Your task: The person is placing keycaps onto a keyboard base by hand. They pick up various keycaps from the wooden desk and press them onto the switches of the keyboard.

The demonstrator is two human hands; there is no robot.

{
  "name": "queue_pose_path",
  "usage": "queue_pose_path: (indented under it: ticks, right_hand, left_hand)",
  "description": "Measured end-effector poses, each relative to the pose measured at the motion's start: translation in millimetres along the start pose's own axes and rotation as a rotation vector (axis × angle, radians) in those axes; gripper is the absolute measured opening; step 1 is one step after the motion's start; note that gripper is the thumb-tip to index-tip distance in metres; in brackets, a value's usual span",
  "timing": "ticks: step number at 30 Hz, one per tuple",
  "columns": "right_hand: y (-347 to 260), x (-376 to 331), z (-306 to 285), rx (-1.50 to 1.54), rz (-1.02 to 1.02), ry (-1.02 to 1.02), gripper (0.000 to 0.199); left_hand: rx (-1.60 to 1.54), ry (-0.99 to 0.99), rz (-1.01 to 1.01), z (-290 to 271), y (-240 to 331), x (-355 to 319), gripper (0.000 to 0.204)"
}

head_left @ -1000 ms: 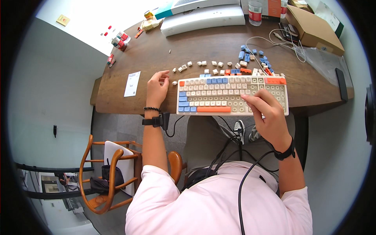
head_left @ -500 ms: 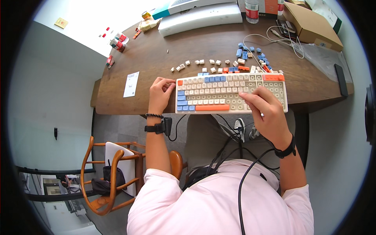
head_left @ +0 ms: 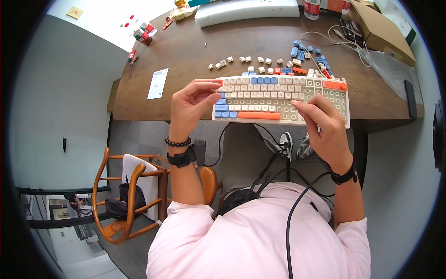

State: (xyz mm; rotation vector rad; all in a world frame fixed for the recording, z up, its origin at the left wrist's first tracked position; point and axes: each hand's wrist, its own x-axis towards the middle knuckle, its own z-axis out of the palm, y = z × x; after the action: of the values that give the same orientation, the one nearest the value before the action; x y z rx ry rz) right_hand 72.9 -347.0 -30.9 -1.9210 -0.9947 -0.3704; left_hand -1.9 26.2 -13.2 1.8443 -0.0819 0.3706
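Observation:
A keyboard (head_left: 260,95) lies along the near edge of the desk. White, blue and orange keycaps cover its left and middle parts, while bare switches show on the right and in one row. Over its left end, my left hand (head_left: 190,102) has thumb and forefinger apart, with nothing between them. My right hand (head_left: 327,123) is over the right-middle part, thumb and forefinger pinched at the bare switches. Whatever that pinch holds is hidden. Behind the keyboard lie loose white keycaps (head_left: 261,60) and a cluster of blue keycaps (head_left: 301,55).
On the desk are a white card (head_left: 158,83), a foam block (head_left: 246,15), a bottle (head_left: 311,9), a pale cable (head_left: 341,43), an open cardboard box (head_left: 383,35) and a black phone-like slab (head_left: 410,99). A wooden chair (head_left: 134,195) stands at the left.
My left hand has lifted from the keyboard's left edge and moved over its left end, fingers parting. My right hand stays near the same switches. The whole view has shifted a little.

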Motion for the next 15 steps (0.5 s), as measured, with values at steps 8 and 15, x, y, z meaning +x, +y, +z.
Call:
queue_pose_path:
  ticks: [8,15]
  right_hand:
    - [-0.2,-0.3,0.6,-0.001,-0.003,-0.003,0.034]
    - [-0.6,-0.7,-0.7,-0.013,0.005,-0.006,0.033]
  left_hand:
    - [0.254,-0.04,-0.107,7.4,1.7,-0.8,0.023]
    - [0.49,-0.178,0.018,3.7,-9.9,-3.8,0.027]
